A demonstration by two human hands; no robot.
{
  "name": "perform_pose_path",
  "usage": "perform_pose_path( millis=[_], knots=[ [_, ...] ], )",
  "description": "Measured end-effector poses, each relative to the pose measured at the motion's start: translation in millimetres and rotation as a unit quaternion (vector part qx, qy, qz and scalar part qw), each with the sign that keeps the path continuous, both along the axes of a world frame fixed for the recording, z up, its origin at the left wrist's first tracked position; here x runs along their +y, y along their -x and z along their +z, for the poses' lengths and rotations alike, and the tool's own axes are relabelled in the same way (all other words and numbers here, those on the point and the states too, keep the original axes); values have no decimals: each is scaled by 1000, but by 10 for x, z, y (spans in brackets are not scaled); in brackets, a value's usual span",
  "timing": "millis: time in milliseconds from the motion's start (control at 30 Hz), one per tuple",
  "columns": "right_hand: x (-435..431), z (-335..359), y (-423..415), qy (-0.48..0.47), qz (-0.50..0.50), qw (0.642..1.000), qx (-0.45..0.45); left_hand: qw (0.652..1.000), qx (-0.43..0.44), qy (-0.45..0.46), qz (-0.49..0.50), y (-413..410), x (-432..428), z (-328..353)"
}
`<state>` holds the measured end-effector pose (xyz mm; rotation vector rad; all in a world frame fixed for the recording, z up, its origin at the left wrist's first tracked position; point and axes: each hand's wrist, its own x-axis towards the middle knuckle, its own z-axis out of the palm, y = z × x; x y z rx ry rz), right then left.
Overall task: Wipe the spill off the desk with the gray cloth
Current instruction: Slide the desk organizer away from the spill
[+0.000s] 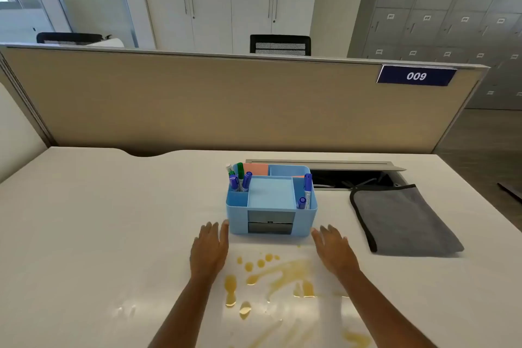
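Observation:
A yellow-brown spill (278,274) spreads in drops and smears over the white desk (99,234), near the front edge. The gray cloth (401,220), folded with a black hem, lies flat to the right, apart from the spill. My left hand (210,248) is open, its fingertips at the lower left corner of a blue desk organizer (271,200). My right hand (333,250) is open too, fingertips near the organizer's lower right corner. Both hands hold nothing, and the spill lies between my forearms.
The organizer holds several markers (240,179) and sticky notes. Behind it an open cable hatch (347,178) is cut into the desk. A beige partition (226,104) with a "009" sign closes the far side. The desk's right edge runs close past the cloth.

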<state>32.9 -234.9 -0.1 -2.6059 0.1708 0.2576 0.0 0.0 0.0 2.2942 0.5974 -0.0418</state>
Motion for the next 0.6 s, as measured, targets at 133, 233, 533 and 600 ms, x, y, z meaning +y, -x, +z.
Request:
perform_pose_path(
  millis=[133,233,533,600],
  knots=[
    [147,220,-139,-252,-100,962,-19,967,-94,206,112,-190,-132,205],
    [213,280,-232,-377,-154,913,22,929,-104,322,151,-331,-192,299],
    [264,332,-438,-372,-155,915,25,949,-70,270,148,-544,-125,413],
    [262,336,-467,-341,-165,925,20,960,-57,234,143,-563,-97,416]
  ],
)
